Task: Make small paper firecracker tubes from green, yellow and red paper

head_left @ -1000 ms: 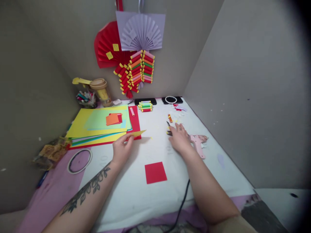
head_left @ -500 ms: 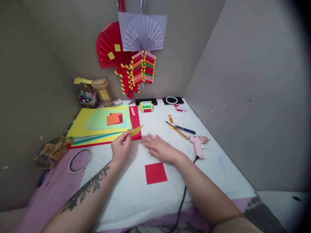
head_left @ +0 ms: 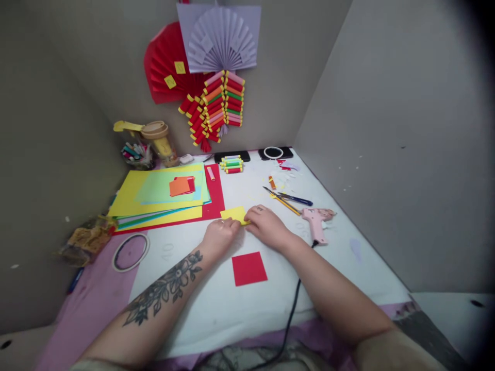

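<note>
A small yellow piece of paper (head_left: 233, 214) lies between my two hands at the middle of the table. My left hand (head_left: 222, 234) has its fingers closed on the paper's near edge. At the right end of the same paper, my right hand (head_left: 266, 225) pinches the corner with bent fingers. Closer to me, a red paper square (head_left: 249, 268) rests flat on the white cover, apart from both hands. Beyond the left hand is a stack of coloured sheets (head_left: 127, 198), with orange and red squares (head_left: 181, 186) on top.
To the right lie a pink glue gun (head_left: 317, 224) with a black cord, scissors (head_left: 296, 199) and a yellow pencil (head_left: 288, 205). Small rolled paper tubes (head_left: 233, 164) sit at the back. A tape roll (head_left: 130, 252) is at left. Paper fans (head_left: 222, 38) hang on the wall.
My left hand has moved right and lowered the yellow paper to the table. My right hand has shifted slightly right and now grips the paper too.
</note>
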Demonstrator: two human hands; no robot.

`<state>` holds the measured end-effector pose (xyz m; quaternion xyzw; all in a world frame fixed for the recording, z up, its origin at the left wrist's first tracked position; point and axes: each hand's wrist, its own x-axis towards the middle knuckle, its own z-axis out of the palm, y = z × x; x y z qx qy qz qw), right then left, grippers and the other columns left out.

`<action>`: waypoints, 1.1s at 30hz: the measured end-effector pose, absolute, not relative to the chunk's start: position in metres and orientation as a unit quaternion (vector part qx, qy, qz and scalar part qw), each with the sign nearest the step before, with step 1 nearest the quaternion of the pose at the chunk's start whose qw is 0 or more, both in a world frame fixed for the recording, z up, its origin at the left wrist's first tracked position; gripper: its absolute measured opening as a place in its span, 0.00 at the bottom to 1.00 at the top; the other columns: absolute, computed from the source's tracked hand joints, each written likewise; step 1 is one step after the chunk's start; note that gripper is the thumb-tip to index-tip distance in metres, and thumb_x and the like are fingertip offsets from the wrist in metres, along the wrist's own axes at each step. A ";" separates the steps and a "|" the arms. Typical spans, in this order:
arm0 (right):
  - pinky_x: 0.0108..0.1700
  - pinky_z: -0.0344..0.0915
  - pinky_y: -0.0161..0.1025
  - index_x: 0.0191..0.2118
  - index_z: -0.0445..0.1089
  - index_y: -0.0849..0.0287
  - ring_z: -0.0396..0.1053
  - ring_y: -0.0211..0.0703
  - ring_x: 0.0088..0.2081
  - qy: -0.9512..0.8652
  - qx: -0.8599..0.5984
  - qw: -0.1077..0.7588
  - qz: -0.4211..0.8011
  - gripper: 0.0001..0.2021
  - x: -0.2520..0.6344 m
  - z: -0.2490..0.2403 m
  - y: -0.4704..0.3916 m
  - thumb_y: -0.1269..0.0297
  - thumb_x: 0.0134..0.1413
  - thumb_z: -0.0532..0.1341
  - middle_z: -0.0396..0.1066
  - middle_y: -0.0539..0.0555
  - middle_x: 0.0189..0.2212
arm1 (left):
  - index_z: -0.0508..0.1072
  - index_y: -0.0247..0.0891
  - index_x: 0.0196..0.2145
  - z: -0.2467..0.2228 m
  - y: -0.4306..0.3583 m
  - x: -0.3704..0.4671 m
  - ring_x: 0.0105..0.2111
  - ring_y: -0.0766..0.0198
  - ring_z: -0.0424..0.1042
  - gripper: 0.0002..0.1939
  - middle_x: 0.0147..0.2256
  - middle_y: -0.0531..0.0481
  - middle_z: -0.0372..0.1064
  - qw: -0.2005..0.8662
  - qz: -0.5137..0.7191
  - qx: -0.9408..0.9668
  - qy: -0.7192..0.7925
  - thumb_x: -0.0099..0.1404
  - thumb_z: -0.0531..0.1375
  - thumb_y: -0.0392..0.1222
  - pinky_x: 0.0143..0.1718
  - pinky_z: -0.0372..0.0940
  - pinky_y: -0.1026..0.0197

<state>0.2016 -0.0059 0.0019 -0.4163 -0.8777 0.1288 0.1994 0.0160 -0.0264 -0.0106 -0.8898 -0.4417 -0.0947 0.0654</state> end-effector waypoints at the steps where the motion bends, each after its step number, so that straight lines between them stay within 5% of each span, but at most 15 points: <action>1: 0.45 0.60 0.41 0.35 0.70 0.60 0.64 0.45 0.42 -0.882 -0.420 0.181 0.116 0.03 0.201 0.000 -0.005 0.69 0.55 0.60 0.71 0.55 0.36 | 0.71 0.34 0.36 -0.010 -0.025 0.016 0.29 0.60 0.73 0.08 0.30 0.45 0.72 0.060 -0.085 -0.887 -0.450 0.64 0.52 0.32 0.30 0.66 0.60; 5: 0.43 0.57 0.39 0.33 0.70 0.60 0.64 0.43 0.39 -0.896 -0.419 0.131 0.066 0.06 0.203 -0.006 -0.001 0.69 0.59 0.56 0.71 0.55 0.33 | 0.71 0.35 0.37 -0.012 -0.019 0.014 0.29 0.61 0.72 0.07 0.31 0.47 0.72 0.051 -0.081 -0.889 -0.448 0.64 0.53 0.33 0.31 0.65 0.61; 10: 0.41 0.55 0.40 0.33 0.71 0.60 0.63 0.45 0.39 -0.902 -0.420 0.102 0.008 0.06 0.208 -0.008 0.000 0.71 0.58 0.56 0.71 0.55 0.33 | 0.72 0.36 0.40 -0.020 -0.013 0.013 0.43 0.58 0.72 0.08 0.41 0.43 0.73 0.054 -0.140 -0.895 -0.420 0.65 0.54 0.35 0.43 0.65 0.58; 19: 0.40 0.56 0.38 0.31 0.69 0.60 0.63 0.43 0.37 -0.882 -0.446 0.139 0.059 0.08 0.208 -0.011 0.004 0.70 0.58 0.55 0.70 0.55 0.31 | 0.75 0.38 0.29 -0.011 -0.009 0.010 0.36 0.60 0.68 0.10 0.33 0.46 0.71 -0.059 -0.170 -0.848 -0.499 0.64 0.55 0.38 0.37 0.63 0.60; 33: 0.46 0.58 0.40 0.32 0.70 0.61 0.62 0.44 0.41 -0.829 -0.523 0.149 0.131 0.09 0.202 -0.019 0.010 0.70 0.58 0.53 0.66 0.57 0.35 | 0.74 0.38 0.29 -0.004 -0.006 0.014 0.32 0.65 0.68 0.12 0.36 0.48 0.66 -0.141 -0.171 -0.781 -0.584 0.63 0.52 0.42 0.30 0.60 0.63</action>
